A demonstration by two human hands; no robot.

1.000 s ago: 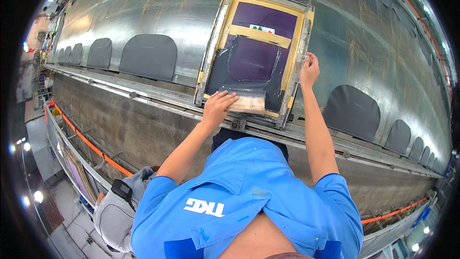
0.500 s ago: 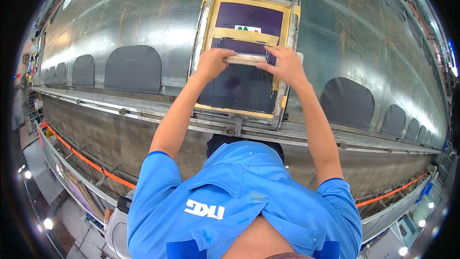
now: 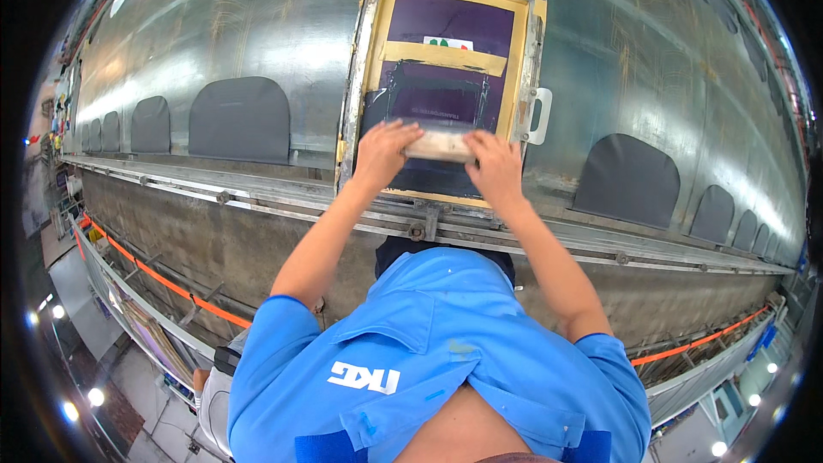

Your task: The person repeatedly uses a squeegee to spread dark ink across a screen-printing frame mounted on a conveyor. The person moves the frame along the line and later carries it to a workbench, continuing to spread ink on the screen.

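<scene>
Squeegee (image 3: 439, 147), a pale wooden bar, is gripped at both ends: the left hand (image 3: 383, 153) has its fingers curled over one end, and the right hand (image 3: 497, 168) clasps the other, no gap showing between skin and wood. It lies almost level across the lower half of a printing screen (image 3: 429, 93) — whether its edge touches the mesh cannot be made out. Around the mesh, dark purple above and blackish below, runs yellow tape along a worn metal frame (image 3: 358, 69). One tape strip (image 3: 443, 57) crosses the upper part, just below a small white patch (image 3: 448, 44) with green and red marks. A white handle (image 3: 546, 116) stands out from the frame's right side. The frame rests on a long metal table (image 3: 317, 43), with dark grey round-topped panels (image 3: 240, 120) in a row to either side. Along the table's near edge runs a metal rail (image 3: 283, 199); nearer the camera is the wearer's blue shirt (image 3: 377, 321). Someone in light grey clothing (image 3: 214, 407) is partly visible at lower left.
</scene>
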